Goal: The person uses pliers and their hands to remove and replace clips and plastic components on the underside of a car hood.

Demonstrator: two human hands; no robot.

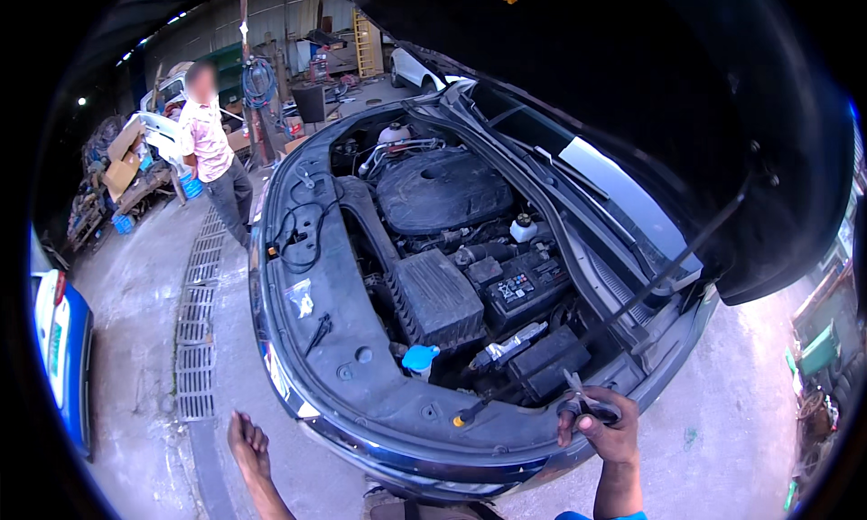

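Note:
My right hand (605,430) grips a metal tool like pliers (578,389) above the front right corner of an open car engine bay. Near it are a black battery (519,285), a blue fluid cap (421,357) and the hood's prop rod (673,265). My left hand (249,448) is low at the left, beside the front bumper (316,430), fingers curled with nothing visible in them. The engine cover (441,190) sits toward the back of the bay. A looped black cable (302,258) and a small clear bag (301,297) lie on the front trim.
The raised hood (659,78) overhangs the upper right. A person (208,150) stands left of the car on concrete floor (135,321) crossed by a drain grate (196,357). A blue vehicle (68,357) is at the left edge. Clutter and cardboard (122,172) line the walls.

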